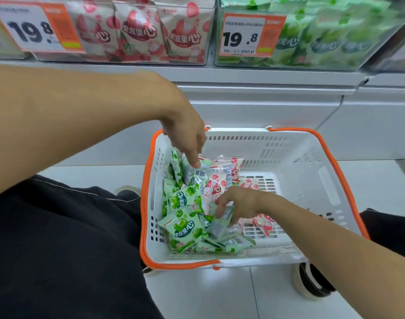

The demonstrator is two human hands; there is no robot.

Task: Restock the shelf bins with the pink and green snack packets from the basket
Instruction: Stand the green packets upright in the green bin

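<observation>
White plastic basket (312,203) with an orange rim sits on the floor, holding green packets (185,226) and pink packets (220,178). Right hand (238,206) pinches a green packet; left hand (187,134) reaches in, fingers loose and pointing down. Beyond, the pink bin (139,31) and green bin (312,35) carry price tags (250,34).

Both price tags (251,35) read 19.8; green packet (184,226): "50%".
</observation>
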